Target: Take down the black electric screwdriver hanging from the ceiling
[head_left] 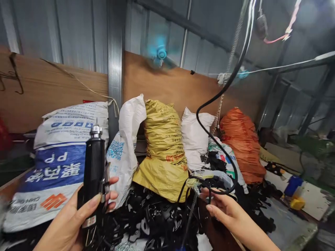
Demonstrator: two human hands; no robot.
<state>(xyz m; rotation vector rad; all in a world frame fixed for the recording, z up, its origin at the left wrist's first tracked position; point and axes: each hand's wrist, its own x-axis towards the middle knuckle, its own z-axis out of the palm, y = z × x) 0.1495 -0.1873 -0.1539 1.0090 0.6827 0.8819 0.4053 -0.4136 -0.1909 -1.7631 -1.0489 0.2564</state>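
Observation:
My left hand (75, 212) is wrapped round a black electric screwdriver (94, 164), held upright with its silver chuck and thin bit pointing up. A metal lever runs along its right side under my fingers. On the right, my right hand (225, 209) is closed round a looped black cable (227, 191). Beside those fingers is a pale, yellowish knot of string (193, 182) where the cable is bunched. The cable rises in a large curve towards the ceiling. Below both hands lies a heap of small black parts (149, 219).
Behind the heap stand a blue-and-white sack (59, 164), a yellow sack (164, 139), an orange sack (242, 143) and several white ones. A blue fan (161, 53) is on the wall behind. A blue and yellow object (294, 190) stands at the right.

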